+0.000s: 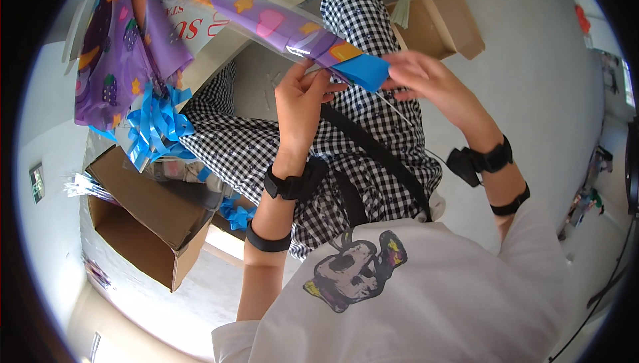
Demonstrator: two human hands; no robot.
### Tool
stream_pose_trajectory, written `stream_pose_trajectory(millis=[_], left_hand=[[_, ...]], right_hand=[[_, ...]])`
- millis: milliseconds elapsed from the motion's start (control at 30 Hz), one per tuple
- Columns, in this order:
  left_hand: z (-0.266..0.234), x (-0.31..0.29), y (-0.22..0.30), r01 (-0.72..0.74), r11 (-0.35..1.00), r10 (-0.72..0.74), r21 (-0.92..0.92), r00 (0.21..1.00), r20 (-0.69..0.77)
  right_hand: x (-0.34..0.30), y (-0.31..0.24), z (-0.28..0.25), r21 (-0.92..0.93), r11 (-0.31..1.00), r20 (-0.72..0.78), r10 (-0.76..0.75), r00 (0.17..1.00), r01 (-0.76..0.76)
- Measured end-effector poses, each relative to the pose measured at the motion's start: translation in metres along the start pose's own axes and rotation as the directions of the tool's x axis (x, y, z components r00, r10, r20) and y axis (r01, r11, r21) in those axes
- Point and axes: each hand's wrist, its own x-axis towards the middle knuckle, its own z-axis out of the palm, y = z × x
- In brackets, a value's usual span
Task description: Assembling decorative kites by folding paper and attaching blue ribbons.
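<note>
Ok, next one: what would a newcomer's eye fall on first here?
Probably the shiny purple roll with a pink heart, slanting across the top toward a bright blue strip, between the left hand and the right hand. Then the tangled blue ribbons at left, above an open brown box. The black-and-white checked trousers stand out in the centre.

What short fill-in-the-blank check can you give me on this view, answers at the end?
1. The left hand is at the rolled purple wrap, whose tip by the right hand is coloured ____.
2. The large pink shape printed on that wrap is a ____.
3. The trousers have a black-and-white ____ pattern.

Missing words: blue; heart; checked.
</note>
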Motion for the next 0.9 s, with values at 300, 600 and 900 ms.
stream_pose_trajectory(millis=[300, 600, 900], left_hand=[[0.006, -0.002, -0.005, -0.02, 1.0, 0.019, -0.024, 0.999, -0.032], [0.018, -0.009, 0.009, -0.054, 0.997, 0.056, -0.046, 0.998, 0.031], [0.038, -0.019, 0.041, -0.38, 0.636, 0.399, 0.672, 0.907, 0.135]], right_hand=[[-0.034, 0.013, -0.004, -0.054, 0.993, 0.187, 0.115, 0.976, -0.107], [-0.041, 0.015, 0.0, -0.028, 0.999, 0.11, -0.042, 0.993, 0.045], [-0.036, 0.013, 0.011, 0.135, 0.973, -0.042, -0.185, 0.982, 0.189]])
